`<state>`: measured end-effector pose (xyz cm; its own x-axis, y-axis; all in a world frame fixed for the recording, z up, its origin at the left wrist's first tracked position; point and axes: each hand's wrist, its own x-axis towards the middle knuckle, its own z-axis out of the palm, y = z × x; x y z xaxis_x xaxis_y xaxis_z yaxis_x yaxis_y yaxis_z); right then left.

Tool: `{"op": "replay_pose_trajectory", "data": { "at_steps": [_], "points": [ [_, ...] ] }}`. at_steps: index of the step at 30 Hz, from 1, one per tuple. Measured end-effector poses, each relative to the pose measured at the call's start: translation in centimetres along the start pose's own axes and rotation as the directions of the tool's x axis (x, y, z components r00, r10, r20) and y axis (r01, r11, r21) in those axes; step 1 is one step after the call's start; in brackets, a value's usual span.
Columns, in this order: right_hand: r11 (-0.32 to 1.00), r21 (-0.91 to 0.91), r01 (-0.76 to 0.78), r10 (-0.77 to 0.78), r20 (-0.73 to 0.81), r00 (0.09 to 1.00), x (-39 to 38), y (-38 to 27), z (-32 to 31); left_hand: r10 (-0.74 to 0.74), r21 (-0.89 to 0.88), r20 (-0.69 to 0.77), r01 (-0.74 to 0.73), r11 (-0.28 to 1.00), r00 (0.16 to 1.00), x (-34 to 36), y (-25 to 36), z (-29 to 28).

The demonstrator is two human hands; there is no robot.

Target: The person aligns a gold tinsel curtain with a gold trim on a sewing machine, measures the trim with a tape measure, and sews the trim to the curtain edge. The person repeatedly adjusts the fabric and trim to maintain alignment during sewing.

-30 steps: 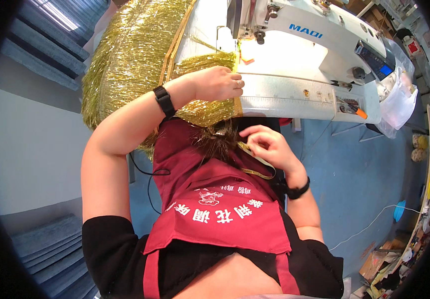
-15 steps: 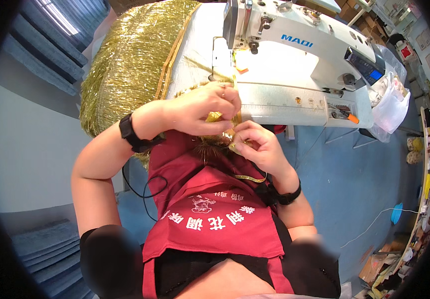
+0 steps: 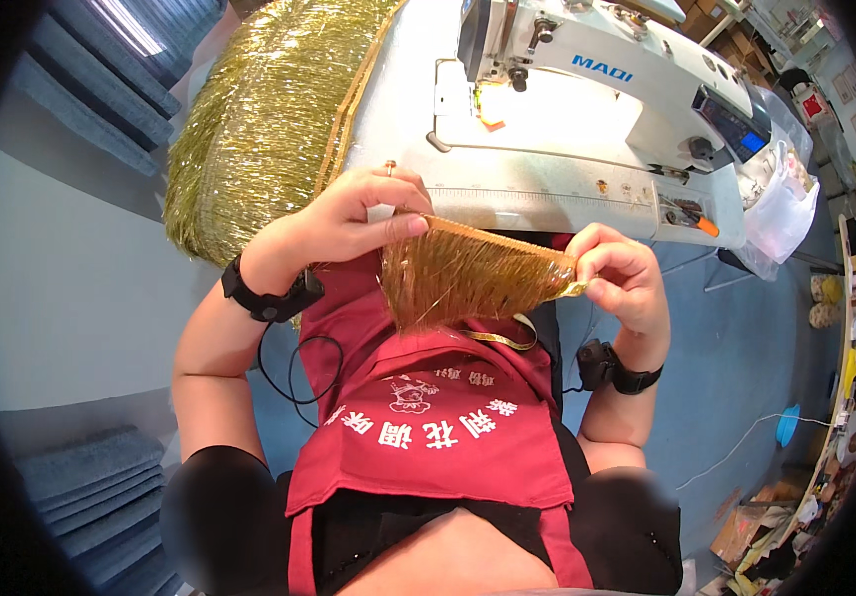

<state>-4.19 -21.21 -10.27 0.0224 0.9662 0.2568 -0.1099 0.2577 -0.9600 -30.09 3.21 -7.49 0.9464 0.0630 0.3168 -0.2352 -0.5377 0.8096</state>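
A strip of gold tinsel fringe (image 3: 478,273) is stretched between my two hands above my lap, its shiny strands hanging down from a banded top edge. My left hand (image 3: 373,214) pinches the band at one end, thumb in front. At the other end my right hand (image 3: 622,270) grips the band's corner between thumb and fingers, beside a small bright gold tip. Just beyond the fringe lies the front edge of the white sewing machine (image 3: 587,74). A big heap of gold tinsel fringe (image 3: 259,129) rests to the left of the machine.
An orange-handled tool (image 3: 704,225) lies in a tray at the machine bed's right end. A clear plastic bag (image 3: 781,214) hangs beside it. A gold ribbon loop (image 3: 517,336) lies on my red apron (image 3: 428,437). A black cable (image 3: 294,372) curls near my left forearm.
My hands have drawn apart and back from the needle area, the right one moving right. The fringe, bunched between them before, is now spread out.
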Motion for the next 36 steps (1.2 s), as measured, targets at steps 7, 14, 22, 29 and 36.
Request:
{"op": "replay_pose_trajectory", "data": {
  "at_steps": [7,14,22,29,36],
  "points": [
    [0.997,-0.034,-0.070,0.067,-0.076,0.995,-0.4,0.5,-1.5,-0.199,0.073,-0.193,0.216,0.974,0.961,-1.6,-2.0,0.1],
    [0.985,-0.070,-0.160,0.150,-0.126,0.981,0.4,0.8,-1.9,-0.022,0.200,-0.490,0.136,0.970,0.872,-1.3,-3.0,1.3],
    [0.536,-0.816,-0.216,0.086,-0.202,0.976,2.5,-0.7,2.7,-0.533,-0.614,-0.344,0.244,0.751,0.773,0.5,-2.5,2.2],
    [0.819,-0.488,0.302,-0.158,0.314,0.936,4.0,-3.8,8.5,-0.464,-0.809,-0.155,0.158,0.567,0.872,2.1,-0.8,7.4],
    [0.854,-0.497,-0.152,0.015,-0.269,0.963,5.7,-0.6,6.7,-0.442,-0.815,-0.140,0.150,0.559,0.886,1.5,-0.8,7.6]
  ]
}}
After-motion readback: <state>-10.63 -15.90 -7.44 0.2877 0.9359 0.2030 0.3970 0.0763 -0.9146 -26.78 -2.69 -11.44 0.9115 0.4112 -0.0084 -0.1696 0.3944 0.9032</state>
